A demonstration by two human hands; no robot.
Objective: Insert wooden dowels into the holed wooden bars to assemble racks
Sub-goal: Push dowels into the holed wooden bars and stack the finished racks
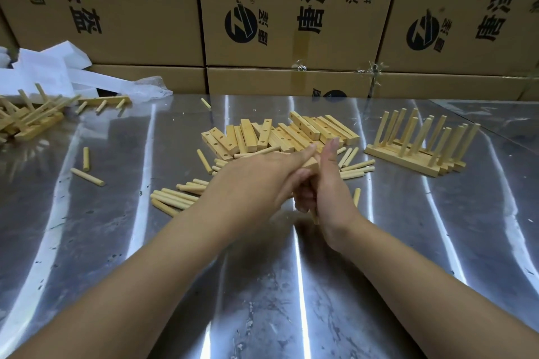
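My two hands meet at the middle of the metal table [262,285]. My left hand [256,181] grips a holed wooden bar [311,165], of which only one end shows between the thumbs. My right hand [329,189] holds wooden dowels [314,217] in its curled fingers, thumb pointing up; a dowel tip pokes out below the palm. Behind the hands lies a pile of holed bars [280,134]. Loose dowels [175,198] are scattered left and right of my hands.
Finished racks with upright dowels [420,143] stand at the right. More assembled racks [26,116] lie heaped at the far left beside white plastic wrap [52,70]. Cardboard boxes [291,9] wall off the back of the table. Stray dowels [87,176] lie at left.
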